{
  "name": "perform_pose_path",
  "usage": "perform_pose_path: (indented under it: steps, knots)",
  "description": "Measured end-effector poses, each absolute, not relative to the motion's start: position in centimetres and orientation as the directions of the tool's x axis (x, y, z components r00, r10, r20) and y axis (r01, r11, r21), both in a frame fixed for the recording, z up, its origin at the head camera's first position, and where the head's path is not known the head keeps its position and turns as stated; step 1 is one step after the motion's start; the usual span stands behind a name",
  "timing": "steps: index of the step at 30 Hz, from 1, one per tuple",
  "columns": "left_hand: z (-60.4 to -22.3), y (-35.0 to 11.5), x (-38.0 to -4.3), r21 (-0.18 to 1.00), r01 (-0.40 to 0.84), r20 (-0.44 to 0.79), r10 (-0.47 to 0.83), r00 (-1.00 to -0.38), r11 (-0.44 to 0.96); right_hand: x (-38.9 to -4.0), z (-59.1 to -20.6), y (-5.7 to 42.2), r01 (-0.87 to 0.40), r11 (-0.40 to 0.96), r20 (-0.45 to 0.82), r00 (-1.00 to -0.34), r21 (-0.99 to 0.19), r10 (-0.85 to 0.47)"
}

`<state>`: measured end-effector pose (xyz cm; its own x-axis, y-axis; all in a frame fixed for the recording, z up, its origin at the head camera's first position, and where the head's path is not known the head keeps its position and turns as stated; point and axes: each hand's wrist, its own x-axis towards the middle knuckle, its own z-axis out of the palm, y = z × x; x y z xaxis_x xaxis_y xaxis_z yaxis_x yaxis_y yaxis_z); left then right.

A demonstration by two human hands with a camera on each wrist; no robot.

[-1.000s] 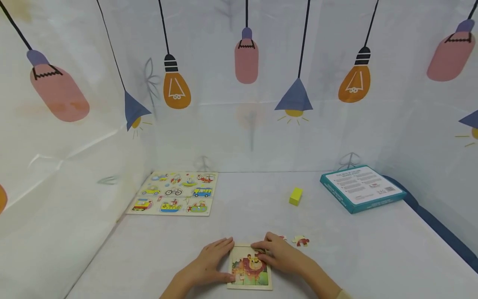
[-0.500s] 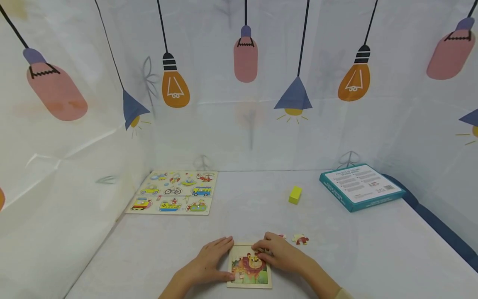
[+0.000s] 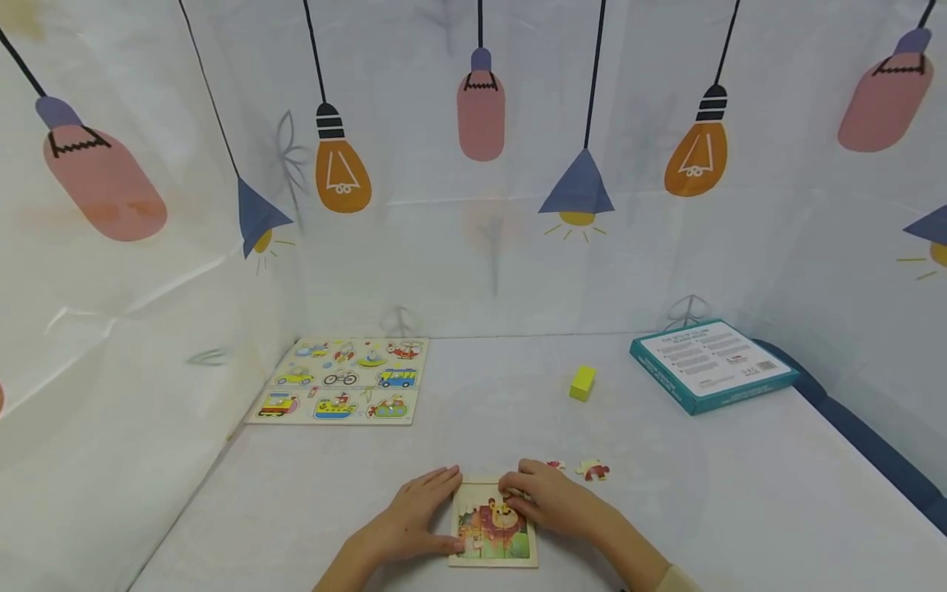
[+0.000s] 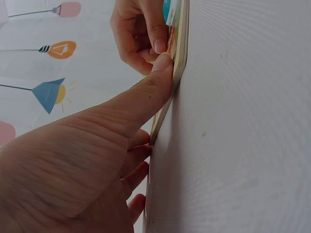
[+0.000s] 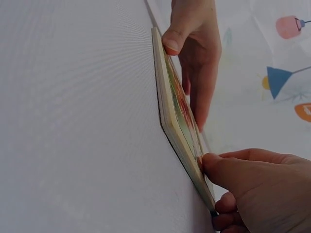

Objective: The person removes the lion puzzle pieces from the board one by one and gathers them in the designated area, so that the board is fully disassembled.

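Observation:
A small wooden jigsaw puzzle (image 3: 505, 544) with a lion picture lies in its pale frame at the front middle of the table. At its left side rests my left hand (image 3: 420, 516), fingers stretched along the edge and thumb (image 4: 158, 73) on the lower left of the frame. My right hand (image 3: 561, 500) is over the upper right corner, fingers bent, pinching a puzzle piece mostly hidden by them. In the right wrist view its thumb (image 5: 211, 162) presses at the picture's surface. Two loose puzzle pieces, one red and cream (image 3: 593, 470), the other partly covered (image 3: 556, 465), lie just beyond this hand.
A vehicle peg puzzle board (image 3: 340, 381) lies at the back left. A yellow block (image 3: 582, 383) stands at the back, right of the middle. At the back right is a flat teal box (image 3: 710, 366). White sheeting (image 3: 414, 271) with printed lamps surrounds the table.
The whole head view shifts slightly. Both hands keep their places on the puzzle, with only tiny movement of the right fingers at the upper right corner.

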<state>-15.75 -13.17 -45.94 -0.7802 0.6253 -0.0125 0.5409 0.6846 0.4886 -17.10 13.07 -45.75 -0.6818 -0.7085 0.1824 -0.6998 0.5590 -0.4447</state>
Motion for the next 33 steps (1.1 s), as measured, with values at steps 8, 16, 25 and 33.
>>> perform_pose_path:
  steps: [8,16,25,33]
  knots:
    - [-45.94,-13.24,-15.83,0.492,0.543,-0.008,0.627,-0.779,0.680,-17.15,-45.80,13.13,-0.682,0.578,0.163,-0.698,-0.448,-0.697]
    - [-45.93,-13.18,-15.80,0.504,0.525,-0.033,0.622,-0.782,0.686,-16.96,-45.84,13.30,-0.702,0.572,0.168,-0.682,-0.424,-0.712]
    - [-46.05,-13.23,-15.75,0.495,0.532,-0.027,0.624,-0.781,0.687,-17.02,-46.13,13.28,-0.653,0.559,0.141,-0.705,-0.510,-0.695]
    - [-45.95,-13.13,-15.72,0.501,0.526,-0.032,0.622,-0.782,0.687,-16.95,-46.24,13.04,-0.637,0.554,0.152,-0.718,-0.535,-0.679]
